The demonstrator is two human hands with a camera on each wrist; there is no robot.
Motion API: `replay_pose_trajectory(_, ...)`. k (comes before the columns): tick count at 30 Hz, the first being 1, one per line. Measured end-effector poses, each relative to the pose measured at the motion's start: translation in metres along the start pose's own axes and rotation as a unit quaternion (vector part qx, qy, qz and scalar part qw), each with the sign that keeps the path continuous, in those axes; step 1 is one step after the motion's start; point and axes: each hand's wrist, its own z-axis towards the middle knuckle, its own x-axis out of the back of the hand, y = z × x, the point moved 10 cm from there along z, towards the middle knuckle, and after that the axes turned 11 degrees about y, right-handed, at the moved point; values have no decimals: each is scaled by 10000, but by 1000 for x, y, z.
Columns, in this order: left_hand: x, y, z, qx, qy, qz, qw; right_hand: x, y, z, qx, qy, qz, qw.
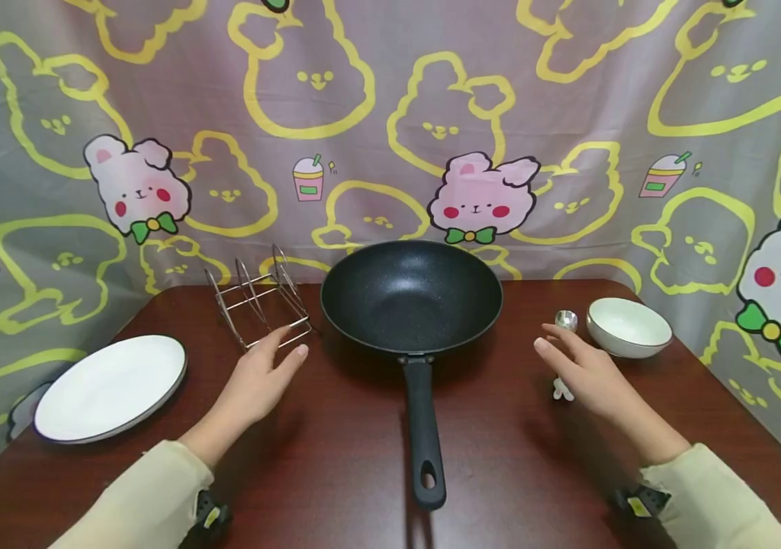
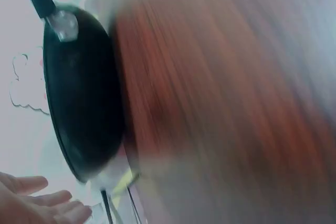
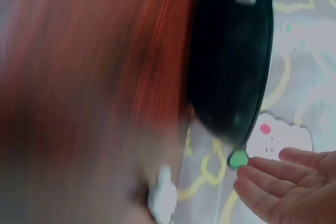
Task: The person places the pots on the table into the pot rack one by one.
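Observation:
A black frying pan rests at the middle of the brown table, its handle pointing toward me. My left hand hovers left of the pan with fingers extended, overlapping the front of a wire rack in the head view. On the other side, my right hand is held above the table with fingers loosely extended, partly covering a spoon whose handle end has a white bunny shape. Neither hand holds anything. Both wrist views show the pan from the side, and the table is blurred.
A white plate lies at the left edge of the table. Near the right edge stands a white bowl, beside the spoon. A patterned curtain hangs behind and around the table.

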Motion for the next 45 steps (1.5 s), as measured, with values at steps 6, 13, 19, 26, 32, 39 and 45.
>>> replay_pose_trajectory(6,-19,12,-6,645,-80,-1642,9843,-20,-16,-9,-227,-233,1302,9910)
replay_pose_trajectory(13,-54,22,-16,1561,-647,-3659,9152,-61,-26,-21,-1053,-950,3108,9398)
replay_pose_trajectory(19,-76,33,-21,1716,-929,-4096,8911,-88,-46,-33,-1142,-1565,3984,8965)
replay_pose_trajectory(26,-102,44,-26,1917,-1278,-4409,8675,-109,-68,-45,-1287,-2141,4894,8355)
replay_pose_trajectory(32,-121,54,-28,2090,-1423,-4640,8490,-125,-82,-54,-1521,-2601,5341,7899)
replay_pose_trajectory(39,-135,69,-28,2275,-1446,-4943,8264,-139,-93,-62,-1730,-2900,5569,7588)
replay_pose_trajectory(45,-145,78,-27,2379,-1395,-5249,8053,-146,-103,-67,-1872,-3094,5986,7147)
